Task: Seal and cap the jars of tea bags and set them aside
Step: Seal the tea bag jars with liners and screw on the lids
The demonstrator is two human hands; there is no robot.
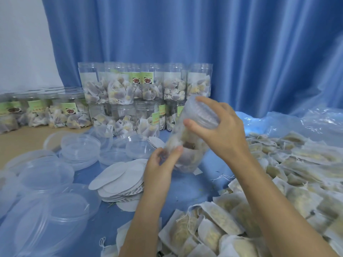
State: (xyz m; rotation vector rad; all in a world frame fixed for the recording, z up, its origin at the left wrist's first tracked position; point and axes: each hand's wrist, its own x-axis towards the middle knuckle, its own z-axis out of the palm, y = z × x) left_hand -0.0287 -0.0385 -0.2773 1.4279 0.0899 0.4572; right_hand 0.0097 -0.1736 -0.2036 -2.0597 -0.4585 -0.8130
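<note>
From the head view, the right hand [220, 127] curls round the mouth end of a tilted clear jar [191, 138] of tea bags, while the left hand [161, 164] grips its base — held above the blue table cover [187, 190]. Just left lie white seal discs [120, 180] and clear lids [55, 175]; loose tea bags [278, 164] crowd the right. Stacked filled jars [144, 89] stand behind, against a blue curtain [204, 34] — bare cover shows only beneath the jar.

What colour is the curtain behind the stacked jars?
Blue curtain, plain, seen in the head view.
</note>
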